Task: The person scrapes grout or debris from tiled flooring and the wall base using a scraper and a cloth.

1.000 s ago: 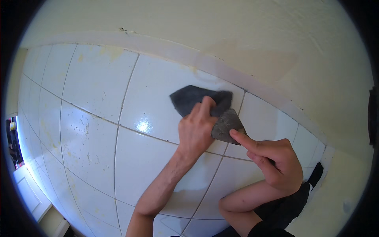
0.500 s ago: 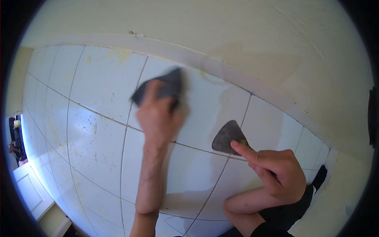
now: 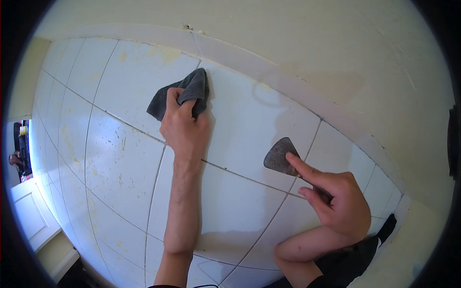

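Note:
A dark grey cloth (image 3: 192, 87) is bunched in my left hand (image 3: 185, 122), its fingers curled over the folds. It is pressed to the white tiled floor (image 3: 249, 129), near a grout line and the skirting. My right hand (image 3: 338, 199) grips a putty scraper (image 3: 278, 157) with a wide, worn metal blade. The index finger lies along that blade, and the handle is mostly hidden in the palm. The blade seems held just above the tiles, though I cannot tell whether it touches.
Yellowish stains and dark specks (image 3: 120, 141) mark the tiles at left. A pale skirting (image 3: 249, 53) runs along the cream wall (image 3: 288, 29) at the far side. A white door (image 3: 33, 211) stands at far left. My dark-clothed leg (image 3: 350, 261) rests at lower right.
My left hand has shifted slightly left with the cloth, which was blurred by motion before. The right hand keeps the scraper in nearly the same place; the view has tilted a little.

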